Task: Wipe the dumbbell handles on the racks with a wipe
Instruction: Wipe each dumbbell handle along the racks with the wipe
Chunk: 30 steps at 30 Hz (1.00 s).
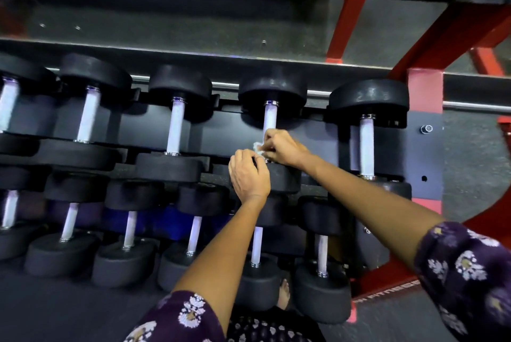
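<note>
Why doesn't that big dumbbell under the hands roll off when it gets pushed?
The dumbbell probably stays put: its thick black ends look heavy, and they sit in the rack. The right hand only rubs a soft, crumpled wipe on its handle, likely too gentle a push. The left hand rests on its near end.

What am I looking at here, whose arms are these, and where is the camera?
There is no machine: a person wears one camera on the head, looking down at their own arms. In front stands a dumbbell rack with rows of black dumbbells. The right hand presses a small white wipe against the near end of one dumbbell handle on the middle row. The left hand rests on that dumbbell's near weight, its fingertips at the wipe. A bare foot shows below.
</note>
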{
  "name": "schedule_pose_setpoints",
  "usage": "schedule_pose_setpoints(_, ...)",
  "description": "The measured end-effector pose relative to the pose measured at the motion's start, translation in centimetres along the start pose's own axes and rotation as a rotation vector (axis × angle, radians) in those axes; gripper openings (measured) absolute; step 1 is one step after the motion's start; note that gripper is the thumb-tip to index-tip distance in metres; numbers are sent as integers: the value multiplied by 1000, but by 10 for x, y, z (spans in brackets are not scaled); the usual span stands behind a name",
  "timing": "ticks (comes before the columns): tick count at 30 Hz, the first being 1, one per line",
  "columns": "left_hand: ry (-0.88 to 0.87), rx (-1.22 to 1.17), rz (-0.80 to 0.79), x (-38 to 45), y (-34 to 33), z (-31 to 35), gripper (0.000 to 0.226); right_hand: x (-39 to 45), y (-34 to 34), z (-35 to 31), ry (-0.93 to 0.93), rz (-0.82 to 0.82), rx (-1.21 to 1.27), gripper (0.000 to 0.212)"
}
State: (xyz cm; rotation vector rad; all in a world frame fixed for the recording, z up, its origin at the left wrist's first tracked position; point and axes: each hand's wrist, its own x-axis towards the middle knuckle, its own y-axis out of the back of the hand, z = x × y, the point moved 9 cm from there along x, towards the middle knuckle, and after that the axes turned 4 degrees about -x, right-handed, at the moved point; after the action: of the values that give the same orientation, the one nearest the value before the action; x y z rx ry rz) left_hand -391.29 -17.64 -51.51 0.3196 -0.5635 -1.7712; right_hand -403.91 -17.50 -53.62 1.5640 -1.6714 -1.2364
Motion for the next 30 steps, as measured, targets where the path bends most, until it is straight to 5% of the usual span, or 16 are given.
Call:
schedule_pose_setpoints(17, 12, -23, 13, -4, 1, 1, 23, -6, 0, -12, -45, -170, 108, 18)
schedule_pose_setpoints(30, 29, -47, -30, -4, -1, 3, 44, -12, 2, -1, -109, -154, 163, 17)
